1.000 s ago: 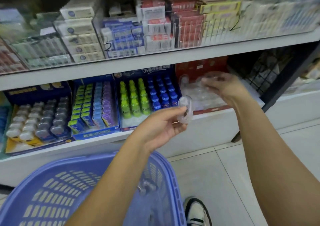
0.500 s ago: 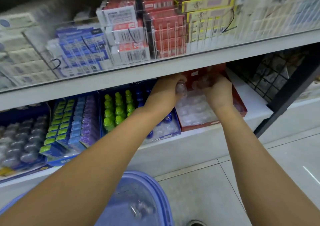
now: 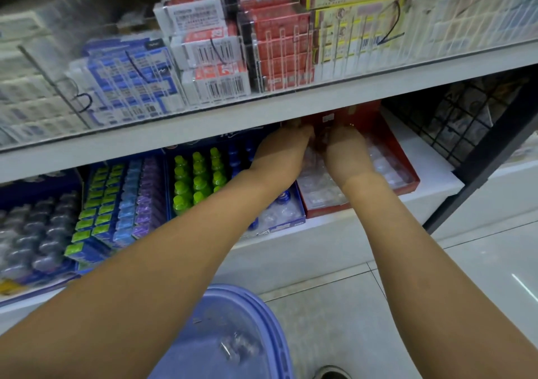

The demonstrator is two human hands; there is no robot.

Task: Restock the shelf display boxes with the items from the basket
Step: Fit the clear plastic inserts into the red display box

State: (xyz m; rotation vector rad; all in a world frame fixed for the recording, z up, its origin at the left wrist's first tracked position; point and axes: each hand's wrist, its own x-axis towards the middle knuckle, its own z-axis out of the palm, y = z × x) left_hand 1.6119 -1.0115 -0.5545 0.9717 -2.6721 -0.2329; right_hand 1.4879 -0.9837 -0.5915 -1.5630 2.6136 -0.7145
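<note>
Both my hands are deep inside the red display box (image 3: pixel 406 185) on the lower shelf, close together at its back. My left hand (image 3: pixel 286 153) and my right hand (image 3: pixel 348 151) have their fingertips tucked under the front edge of the upper shelf (image 3: pixel 262 116), so what they hold is hidden. Clear plastic packs (image 3: pixel 384 169) line the red box. The blue basket (image 3: pixel 270 314) stands on the floor below my arms, with a few clear items (image 3: pixel 238 346) in its bottom.
Left of the red box stands a blue display box (image 3: pixel 279 227) with green and blue bottles, then more boxes of small coloured packs (image 3: pixel 116 215). Carton stacks behind clear dividers fill the upper shelf. A black wire rack (image 3: pixel 465 122) stands on the right. My shoe (image 3: pixel 332 374) is on the tiled floor.
My left hand carried a clear pack from above the basket into the red box beside my right hand. Both hands have pushed further back under the upper shelf, and the view has moved closer.
</note>
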